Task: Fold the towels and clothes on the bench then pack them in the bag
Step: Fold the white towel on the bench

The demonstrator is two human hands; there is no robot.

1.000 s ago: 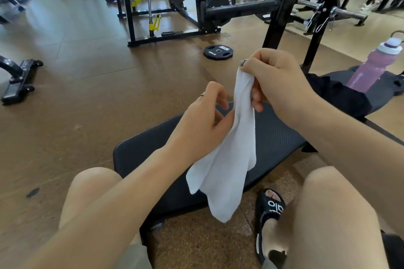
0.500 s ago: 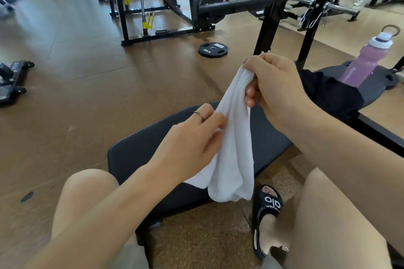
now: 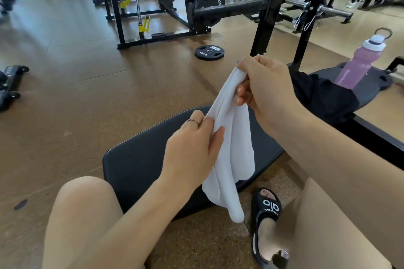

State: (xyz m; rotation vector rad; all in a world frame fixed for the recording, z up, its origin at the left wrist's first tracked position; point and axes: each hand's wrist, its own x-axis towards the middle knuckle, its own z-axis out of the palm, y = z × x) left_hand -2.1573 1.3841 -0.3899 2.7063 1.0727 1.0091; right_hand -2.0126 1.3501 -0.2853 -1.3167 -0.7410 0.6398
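Note:
A small white towel (image 3: 231, 159) hangs bunched in the air above the black padded bench (image 3: 135, 159). My right hand (image 3: 262, 89) pinches its top end, fingers curled over the cloth. Lower down, my left hand (image 3: 194, 148) grips the towel's left edge between thumb and fingers; a ring shows on one finger. The towel's loose end dangles past the bench's near edge. A black garment (image 3: 323, 98) lies crumpled on the bench's far right part. No bag is in view.
A pink water bottle (image 3: 358, 63) stands at the right beside the black garment. A black weight plate (image 3: 209, 52) lies on the brown floor ahead. Black and yellow gym racks (image 3: 153, 6) fill the background. My knees and a sandalled foot (image 3: 265, 220) are below.
My left hand slid down and left along the towel's edge, and my right hand lifted the top end, so the towel now hangs longer and more stretched between them.

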